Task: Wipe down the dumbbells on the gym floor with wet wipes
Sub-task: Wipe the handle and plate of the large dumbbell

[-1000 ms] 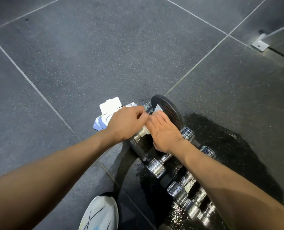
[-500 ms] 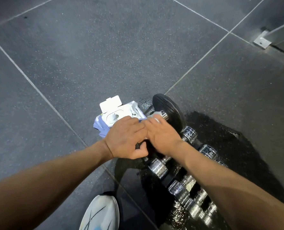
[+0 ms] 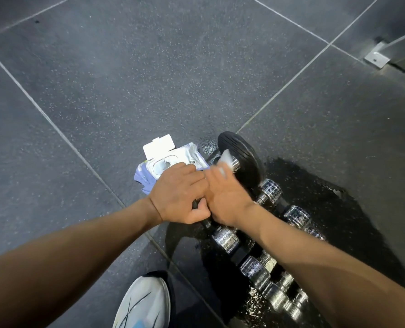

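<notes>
A black dumbbell lies on the floor with its far plate [image 3: 243, 155] upright and ribbed. My left hand [image 3: 180, 195] grips its near end, fingers and thumb curled round the dark part. Close beside it, my right hand [image 3: 225, 192] is blurred and holds a white wet wipe [image 3: 226, 160] against the chrome collar by the far plate. A row of chrome dumbbells [image 3: 225, 239] runs from my hands toward the lower right, partly hidden by my right forearm.
An open wet wipes pack [image 3: 170, 159], lid up, lies on the floor just left of the black dumbbell. The dark floor patch [image 3: 353, 223] under the dumbbells is wet. My white shoe [image 3: 144, 306] is at the bottom. A metal bracket [image 3: 376, 58] sits at the top right.
My right hand has slid the wipe along the bar toward the far plate. My left hand has moved back from the bar to the near end and grips it.
</notes>
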